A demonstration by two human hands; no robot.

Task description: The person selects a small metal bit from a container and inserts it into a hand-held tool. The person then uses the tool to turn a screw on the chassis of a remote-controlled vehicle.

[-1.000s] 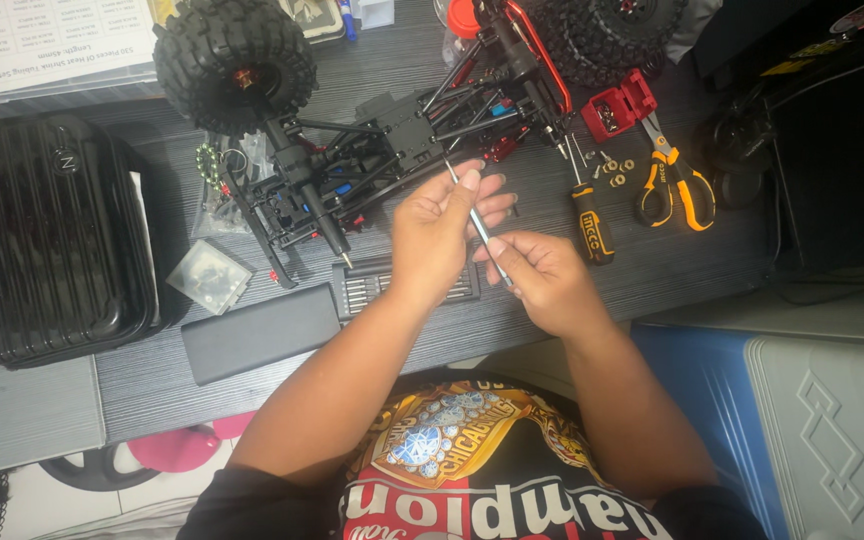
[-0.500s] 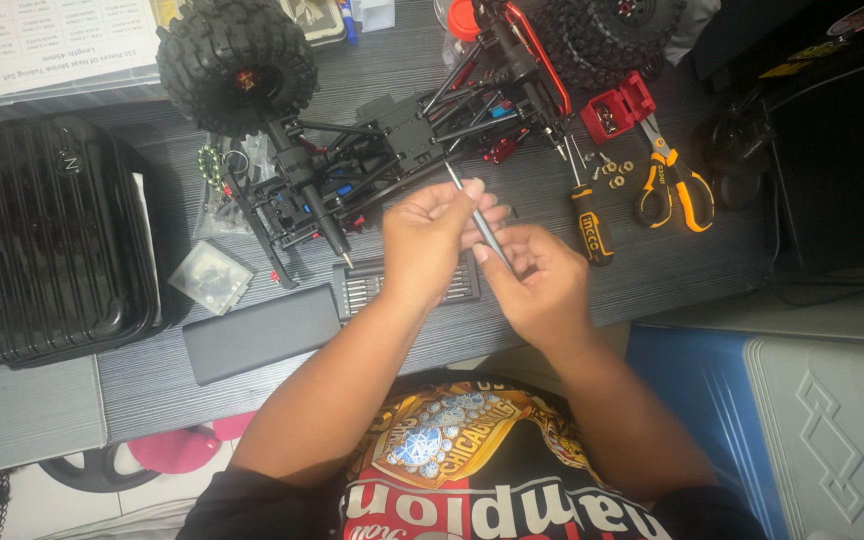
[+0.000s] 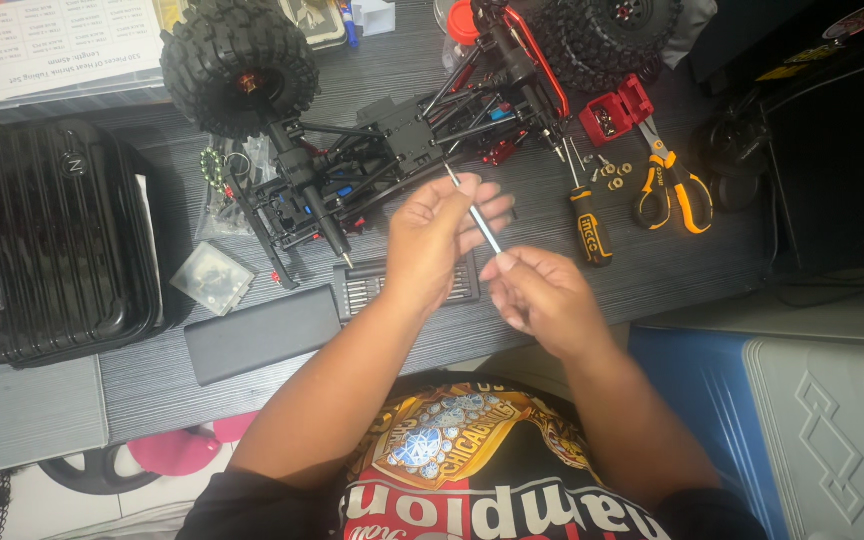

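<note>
On your dark desk (image 3: pixel 652 270) sit 1 black ribbed case (image 3: pixel 47 240), a model truck chassis (image 3: pixel 372 150) with knobby tyres, orange-handled scissors (image 3: pixel 674 185), a yellow-and-black screwdriver (image 3: pixel 588 222) and a flat black lid (image 3: pixel 262 333).

both hands (image 3: pixel 492 260) hold a thin, perhaps metal, rod (image 3: pixel 474 210) above the desk (image 3: pixel 652 270).

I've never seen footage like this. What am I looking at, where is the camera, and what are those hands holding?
The camera sits on a person's head and looks down at their own two bare hands over a dark desk. The left hand and right hand together hold a thin metal rod-like tool. Beyond them lies a model truck chassis with knobby tyres. To the right lie a screwdriver and orange-handled scissors; to the left, a black ribbed case.
</note>
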